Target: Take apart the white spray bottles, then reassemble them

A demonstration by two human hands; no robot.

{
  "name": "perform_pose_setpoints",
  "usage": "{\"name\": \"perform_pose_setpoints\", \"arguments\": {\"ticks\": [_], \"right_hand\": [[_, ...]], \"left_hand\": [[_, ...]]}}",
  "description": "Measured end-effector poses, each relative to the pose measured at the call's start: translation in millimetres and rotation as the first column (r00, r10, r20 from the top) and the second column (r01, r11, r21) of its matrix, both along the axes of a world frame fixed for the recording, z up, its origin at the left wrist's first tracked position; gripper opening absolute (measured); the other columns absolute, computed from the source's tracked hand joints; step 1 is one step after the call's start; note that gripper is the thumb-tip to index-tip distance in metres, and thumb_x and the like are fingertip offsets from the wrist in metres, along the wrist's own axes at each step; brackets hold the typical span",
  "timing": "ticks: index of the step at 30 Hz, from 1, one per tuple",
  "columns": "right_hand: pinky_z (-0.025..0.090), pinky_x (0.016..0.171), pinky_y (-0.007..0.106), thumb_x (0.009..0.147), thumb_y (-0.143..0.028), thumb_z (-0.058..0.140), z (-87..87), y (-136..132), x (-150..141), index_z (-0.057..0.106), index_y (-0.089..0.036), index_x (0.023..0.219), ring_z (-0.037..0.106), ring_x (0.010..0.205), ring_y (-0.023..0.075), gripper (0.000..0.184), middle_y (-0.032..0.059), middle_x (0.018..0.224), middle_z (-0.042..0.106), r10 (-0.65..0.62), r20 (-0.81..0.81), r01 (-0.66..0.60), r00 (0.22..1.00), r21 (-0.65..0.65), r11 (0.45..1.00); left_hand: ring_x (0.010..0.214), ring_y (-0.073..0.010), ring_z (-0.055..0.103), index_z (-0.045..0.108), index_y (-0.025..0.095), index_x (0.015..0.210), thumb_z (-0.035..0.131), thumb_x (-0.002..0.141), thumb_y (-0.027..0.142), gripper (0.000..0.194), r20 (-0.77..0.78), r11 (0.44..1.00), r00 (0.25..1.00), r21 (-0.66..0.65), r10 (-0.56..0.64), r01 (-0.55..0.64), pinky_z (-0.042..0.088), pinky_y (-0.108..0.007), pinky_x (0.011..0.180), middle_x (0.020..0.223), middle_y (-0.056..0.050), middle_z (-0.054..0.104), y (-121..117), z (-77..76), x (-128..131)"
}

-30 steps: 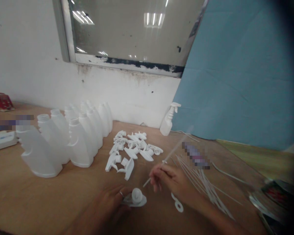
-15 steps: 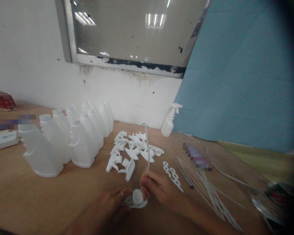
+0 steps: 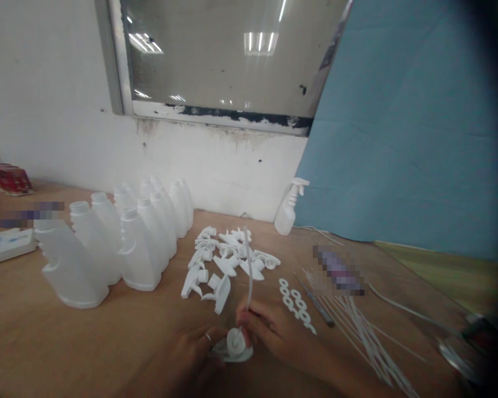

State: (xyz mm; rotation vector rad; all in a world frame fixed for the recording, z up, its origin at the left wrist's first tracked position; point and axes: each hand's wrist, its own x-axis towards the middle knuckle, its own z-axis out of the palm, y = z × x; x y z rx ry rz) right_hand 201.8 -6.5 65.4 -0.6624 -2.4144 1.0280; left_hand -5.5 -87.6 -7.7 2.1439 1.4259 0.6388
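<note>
Low at the front of the table, my left hand [image 3: 197,351], with a ring on one finger, is closed around a white trigger spray head [image 3: 235,344]. The round socket of the spray head faces up. Pinched in my right hand [image 3: 268,329] is a thin, pale plastic tube [image 3: 249,265]; it stands nearly upright, with its lower end at the socket. How deep that end sits cannot be made out. Just beyond my hands lies a loose pile of white trigger spray heads [image 3: 222,290].
Several open white bottles [image 3: 139,260] stand in rows at left. A complete spray bottle [image 3: 287,213] is against the wall. To the right lie white rings [image 3: 301,304], a thin grey tool [image 3: 321,309] and loose tubes [image 3: 367,342]. A white box [image 3: 12,246] rests far left.
The view has shifted slightly, so the scene sits a little lower. The tube now stands straighter, and its top no longer bends over to the left. Both hands keep their holds.
</note>
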Motion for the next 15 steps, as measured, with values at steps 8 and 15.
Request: {"name": "perform_pose_setpoints", "arguments": {"ticks": [8,15], "right_hand": [[0.044,0.067,0.023,0.093,-0.028,0.063,-14.3,3,-3,0.068,-0.018,0.08,0.061,0.071,0.0146,0.018,0.0007,0.076,0.067,-0.003,0.102,-0.007,0.995,0.09,0.996],[0.042,0.068,0.024,0.091,-0.021,0.061,-25.7,1,-3,0.065,-0.017,0.077,0.061,0.07,0.0145,0.015,0.0008,0.075,0.067,-0.008,0.13,-0.012,0.991,0.154,0.988]], "left_hand": [[0.107,-0.0224,0.067,0.062,0.025,0.12,0.057,0.085,0.012,0.038,-0.039,0.999,0.999,-0.04,0.017,-0.018,0.051,-0.031,0.093,0.116,-0.003,0.071,-1,8.1,2],[0.103,-0.0203,0.067,0.062,0.026,0.119,0.054,0.085,0.013,0.037,-0.059,1.0,0.998,0.0,-0.008,0.008,0.051,-0.026,0.089,0.115,-0.004,0.071,0,10.3,4]]}}
